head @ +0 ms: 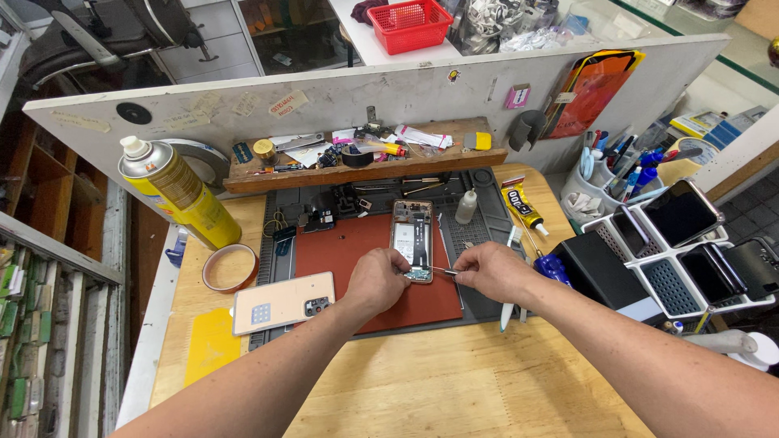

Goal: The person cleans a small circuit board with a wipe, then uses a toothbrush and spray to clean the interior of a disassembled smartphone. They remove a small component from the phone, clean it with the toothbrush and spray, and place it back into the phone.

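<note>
An opened phone [412, 235] with its insides showing lies face down on a red mat [341, 259] in the middle of the bench. My left hand [375, 280] rests on the mat at the phone's lower left corner, fingers curled against its edge. My right hand [489, 272] pinches thin metal tweezers [442, 271] whose tip reaches the phone's bottom end. The phone's pale back cover [282, 302] lies to the left, partly off the mat.
A yellow spray can [174, 191] and a tape roll [230, 268] stand at left. A wooden shelf [365, 166] with small parts runs along the back. Glue tube [523, 208], small bottle [466, 207], pen cup [604, 174] and racks of phones [690, 243] sit at right.
</note>
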Tool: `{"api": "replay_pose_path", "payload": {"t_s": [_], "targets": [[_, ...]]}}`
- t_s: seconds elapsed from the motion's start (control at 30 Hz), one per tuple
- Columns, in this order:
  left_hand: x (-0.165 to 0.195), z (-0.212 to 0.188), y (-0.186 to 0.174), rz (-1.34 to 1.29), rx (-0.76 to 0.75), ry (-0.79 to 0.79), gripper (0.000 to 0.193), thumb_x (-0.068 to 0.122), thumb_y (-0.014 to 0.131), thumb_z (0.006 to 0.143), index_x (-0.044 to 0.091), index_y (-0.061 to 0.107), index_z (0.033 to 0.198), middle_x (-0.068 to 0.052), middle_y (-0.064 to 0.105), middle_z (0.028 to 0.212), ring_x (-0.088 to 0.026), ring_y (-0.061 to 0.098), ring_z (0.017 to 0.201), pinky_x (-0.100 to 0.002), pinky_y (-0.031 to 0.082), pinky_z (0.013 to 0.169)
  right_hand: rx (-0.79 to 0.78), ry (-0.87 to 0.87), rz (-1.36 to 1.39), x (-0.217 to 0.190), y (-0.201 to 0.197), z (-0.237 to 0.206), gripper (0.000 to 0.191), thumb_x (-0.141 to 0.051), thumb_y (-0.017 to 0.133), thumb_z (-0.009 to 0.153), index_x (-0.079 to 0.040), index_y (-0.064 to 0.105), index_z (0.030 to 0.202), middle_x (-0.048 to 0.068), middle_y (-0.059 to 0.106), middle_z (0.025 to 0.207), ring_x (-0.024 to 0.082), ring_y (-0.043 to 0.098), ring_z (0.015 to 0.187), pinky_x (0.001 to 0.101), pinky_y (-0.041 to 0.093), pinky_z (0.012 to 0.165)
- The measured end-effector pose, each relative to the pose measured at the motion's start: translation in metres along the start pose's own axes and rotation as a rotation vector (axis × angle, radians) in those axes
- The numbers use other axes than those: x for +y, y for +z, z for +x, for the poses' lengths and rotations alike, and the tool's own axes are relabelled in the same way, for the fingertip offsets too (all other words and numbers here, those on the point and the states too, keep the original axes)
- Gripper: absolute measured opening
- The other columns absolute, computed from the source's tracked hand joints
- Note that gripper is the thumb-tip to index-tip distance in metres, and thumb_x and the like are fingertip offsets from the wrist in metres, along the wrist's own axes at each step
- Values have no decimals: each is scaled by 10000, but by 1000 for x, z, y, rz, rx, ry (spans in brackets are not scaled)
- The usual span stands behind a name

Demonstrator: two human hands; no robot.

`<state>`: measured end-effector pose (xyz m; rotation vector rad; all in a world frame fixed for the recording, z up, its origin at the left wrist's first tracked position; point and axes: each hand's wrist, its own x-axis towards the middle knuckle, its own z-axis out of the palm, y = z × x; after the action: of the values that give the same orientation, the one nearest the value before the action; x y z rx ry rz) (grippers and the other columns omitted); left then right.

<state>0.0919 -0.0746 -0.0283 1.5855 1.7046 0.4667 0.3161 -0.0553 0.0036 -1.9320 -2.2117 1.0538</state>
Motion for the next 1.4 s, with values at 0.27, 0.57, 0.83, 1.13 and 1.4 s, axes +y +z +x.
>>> {"api": "replay_pose_path", "payload": {"t_s": [0.27,0.57,0.83,1.13,1.4], "targets": [[-4,1,-2,-35,-37,-34,248,126,823,788,93,770,1028,-68,743,896,-188,713,823,-353,570,780,52,-12,65,0,5,-10,202,-222,735,893,-111,792,1051,30,756,820,145,685,752,328,543,727],[-2,-1,-10,-102,-92,-93,185,123,818,820,66,753,984,-56,746,879,-143,704,802,-309,578,752,20,136,346,0,20,-16,226,-237,691,938,-99,764,1100,14,732,907,92,662,799,265,560,708],[-5,1,-7,-132,-95,-97,186,112,817,830,59,757,999,-32,714,838,-133,677,769,-306,561,720,60,295,443,-2,32,-22,216,-233,689,955,-81,768,1086,37,731,921,147,645,791,328,511,684],[-15,6,-11,-269,-187,-119,216,32,770,846,57,736,1058,28,643,794,-90,660,739,-267,624,665,9,255,480,-21,17,-26,254,-259,646,966,-65,704,1120,7,713,887,112,705,741,283,593,638],[-3,-3,-15,-257,-176,-157,221,88,766,868,97,764,1089,-7,688,811,-105,641,693,-279,578,650,-60,244,352,-41,11,-27,251,-227,632,959,-86,734,1140,36,693,839,116,668,669,283,539,565]]}}
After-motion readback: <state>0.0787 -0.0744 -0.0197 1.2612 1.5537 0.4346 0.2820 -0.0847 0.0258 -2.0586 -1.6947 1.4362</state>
